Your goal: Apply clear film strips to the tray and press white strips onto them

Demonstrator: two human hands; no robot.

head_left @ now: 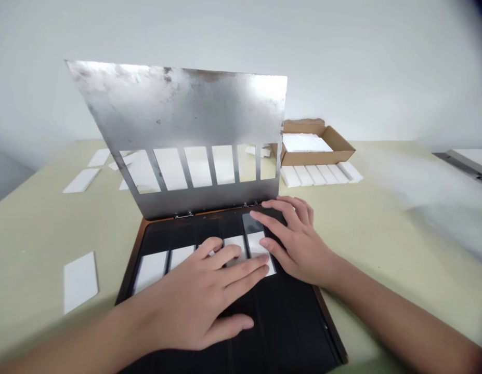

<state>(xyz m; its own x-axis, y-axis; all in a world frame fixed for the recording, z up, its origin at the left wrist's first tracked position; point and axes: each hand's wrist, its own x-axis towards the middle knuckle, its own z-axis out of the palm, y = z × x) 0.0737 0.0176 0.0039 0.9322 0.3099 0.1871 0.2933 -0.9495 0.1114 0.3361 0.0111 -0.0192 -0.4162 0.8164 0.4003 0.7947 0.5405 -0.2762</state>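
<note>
White card (255,243), the rightmost of the row, lies on the black base (289,322) of a hinged frame, just in front of a greyish strip (252,222). The other white cards (151,267) run off to its left, partly hidden by the left hand (213,285). That hand's grip is loose: the fingers reach across the row, two tips down on the rightmost card, the thumb spread well away, nothing pinched. The right hand (299,239) also has a wide grip, its thumb tip at the card's right side and its index fingertip at the strip; it clasps nothing.

Each card looks light, thin and fairly stiff, with a smooth face that probably slides easily under a fingertip. Corners and edges seem the likeliest parts to chip or bend, so flat fingertip pressure suits positioning, and opposite long edges suit lifting. The dark base may make a flat card awkward to get a nail under.

Behind stands the metal plate (225,119), tilted up on its hinges, its rim possibly sharp. On the bench (381,234), a spare card (80,283) lies to the left, and a cardboard box (314,157) sits behind a row of white pieces (321,175).
</note>
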